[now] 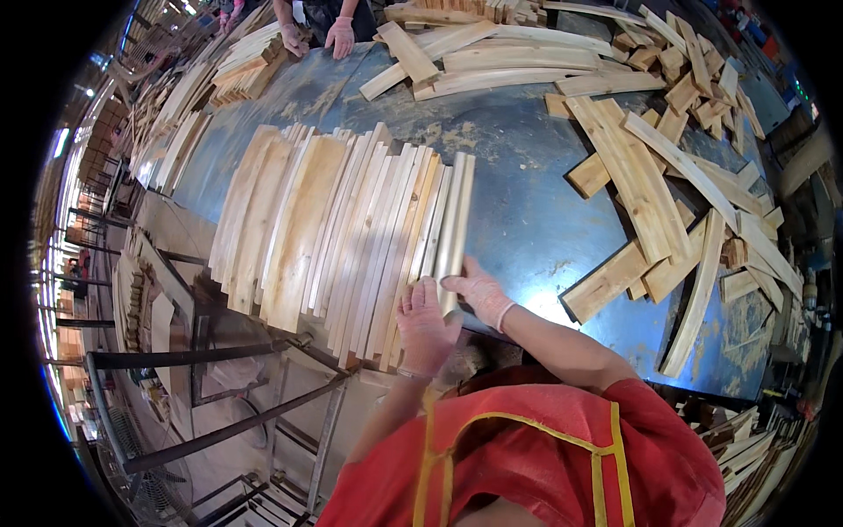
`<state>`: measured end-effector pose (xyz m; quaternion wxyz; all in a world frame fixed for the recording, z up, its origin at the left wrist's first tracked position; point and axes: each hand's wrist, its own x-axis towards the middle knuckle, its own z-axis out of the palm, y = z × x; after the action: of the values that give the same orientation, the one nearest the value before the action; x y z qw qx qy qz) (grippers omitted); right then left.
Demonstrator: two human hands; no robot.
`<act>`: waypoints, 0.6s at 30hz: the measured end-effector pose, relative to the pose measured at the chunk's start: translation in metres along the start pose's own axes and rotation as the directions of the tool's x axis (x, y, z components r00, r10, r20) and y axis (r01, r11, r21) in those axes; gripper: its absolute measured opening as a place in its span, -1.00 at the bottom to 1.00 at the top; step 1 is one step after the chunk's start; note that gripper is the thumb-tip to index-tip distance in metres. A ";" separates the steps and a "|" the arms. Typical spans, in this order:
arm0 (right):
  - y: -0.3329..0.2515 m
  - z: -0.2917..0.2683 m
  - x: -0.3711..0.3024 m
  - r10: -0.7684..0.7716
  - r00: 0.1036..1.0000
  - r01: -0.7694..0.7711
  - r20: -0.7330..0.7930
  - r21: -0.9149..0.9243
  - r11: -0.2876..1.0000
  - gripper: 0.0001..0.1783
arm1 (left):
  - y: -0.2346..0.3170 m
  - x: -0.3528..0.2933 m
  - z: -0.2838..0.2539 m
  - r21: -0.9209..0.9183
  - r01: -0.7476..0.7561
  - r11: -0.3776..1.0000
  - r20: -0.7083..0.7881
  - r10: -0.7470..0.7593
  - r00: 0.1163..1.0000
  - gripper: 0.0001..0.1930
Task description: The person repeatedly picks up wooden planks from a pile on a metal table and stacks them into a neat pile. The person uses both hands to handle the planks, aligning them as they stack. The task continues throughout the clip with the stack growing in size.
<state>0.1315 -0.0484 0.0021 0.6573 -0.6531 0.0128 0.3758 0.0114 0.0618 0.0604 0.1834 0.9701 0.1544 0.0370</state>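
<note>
Stretching out before and beyond both hands, a wide blue-grey metal surface point(518, 198) carries boards, sawdust and worn patches. The biggest thing on it is a long row of pale boards point(307, 211), most standing on edge side by side; it runs leftward from the hands, its near ends uneven. Well to the right of the hands spreads a heap of loose boards point(632, 189), crossed over one another at many angles. To the left of the hands and lower stands a dark metal frame point(193, 356). Nearer the body than the hands is a red garment point(544, 448) with yellow edging. More boards point(518, 61) lie at the far side, well beyond the hands.

At the row's right end stands the end board point(461, 202), somewhat blurred, directly ahead of the hands. The left hand point(428, 329) is flat, fingers extended, at the near ends beside it. The right hand point(479, 294) touches its right side near the close end, thumb across it; whether it is clamped, I cannot tell. A pale cuff point(504, 317) rings the right wrist. Far ahead are a co-worker's gloved hands point(340, 37), spread apart.
</note>
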 end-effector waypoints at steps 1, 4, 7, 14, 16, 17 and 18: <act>-0.007 0.001 0.005 0.063 0.994 -0.064 0.091 0.004 0.998 -0.31 | -0.001 0.003 0.001 0.058 0.003 0.998 -0.005 -0.003 1.000 -0.09; -0.031 -0.042 0.015 0.034 0.974 -0.066 0.223 0.136 0.989 -0.32 | -0.019 0.002 0.015 0.240 -0.001 0.971 0.047 -0.011 0.999 -0.11; -0.057 -0.155 0.031 -0.461 0.861 0.375 -0.217 -0.342 0.862 -0.37 | -0.027 0.007 0.020 0.287 -0.075 0.955 0.008 0.076 0.997 -0.25; -0.140 -0.455 -0.026 -0.408 0.527 -0.640 -0.746 -0.664 0.386 -0.20 | 0.036 0.026 0.012 0.387 0.012 0.922 -0.013 -0.007 1.000 -0.23; -0.125 -0.492 -0.035 -0.244 0.686 -0.480 -0.685 -0.679 0.555 -0.05 | 0.056 0.031 0.022 0.320 -0.103 0.942 0.033 0.098 0.995 -0.23; -0.115 -0.502 -0.034 -0.173 0.763 -0.396 -0.622 -0.663 0.636 0.03 | 0.064 0.035 0.036 0.273 -0.178 0.945 0.061 0.167 0.984 -0.23; -0.103 -0.492 -0.034 -0.281 0.819 -0.239 -0.501 -0.742 0.626 -0.09 | 0.074 0.039 0.045 0.227 -0.248 0.942 0.088 0.234 0.968 -0.24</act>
<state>0.3928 -0.4784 0.0345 0.2773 -0.9524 0.0382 0.1204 0.0757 -0.0073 0.0461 0.0650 0.9973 0.0324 0.0114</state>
